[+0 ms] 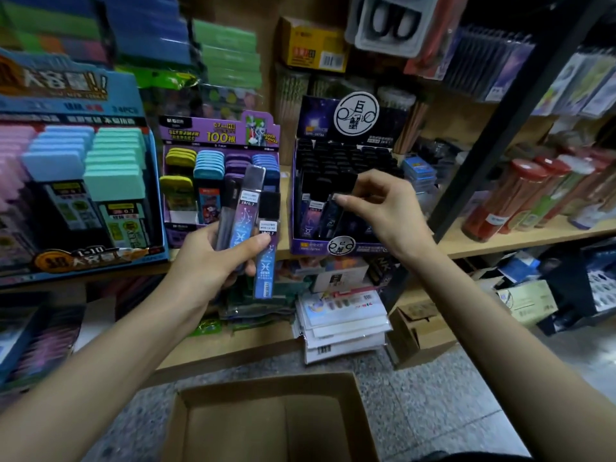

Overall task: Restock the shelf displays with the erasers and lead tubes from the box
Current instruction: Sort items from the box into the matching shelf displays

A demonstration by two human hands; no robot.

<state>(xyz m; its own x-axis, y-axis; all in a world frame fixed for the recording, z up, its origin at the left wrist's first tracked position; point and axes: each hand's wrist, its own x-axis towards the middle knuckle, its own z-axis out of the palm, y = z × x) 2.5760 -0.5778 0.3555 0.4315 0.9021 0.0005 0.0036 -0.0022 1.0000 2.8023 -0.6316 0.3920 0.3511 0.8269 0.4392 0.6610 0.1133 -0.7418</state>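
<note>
My left hand (213, 258) grips a small bundle of lead tubes (248, 211), dark-capped with blue and purple constellation labels, held upright in front of the shelf. My right hand (383, 208) pinches the black cap of one lead tube (333, 211) standing in the front row of the dark purple constellation display box (336, 243). That display is filled with several black-capped tubes. The open cardboard box (276, 418) sits on the floor below my arms; its visible inside shows only bare cardboard.
A purple display (220, 181) of coloured lead cases and a large blue display (83, 181) of pastel cases stand to the left on the wooden shelf (533, 235). Red-capped tubes (510, 195) lie right. Stacked packets (340, 325) and a small carton (420, 331) sit below.
</note>
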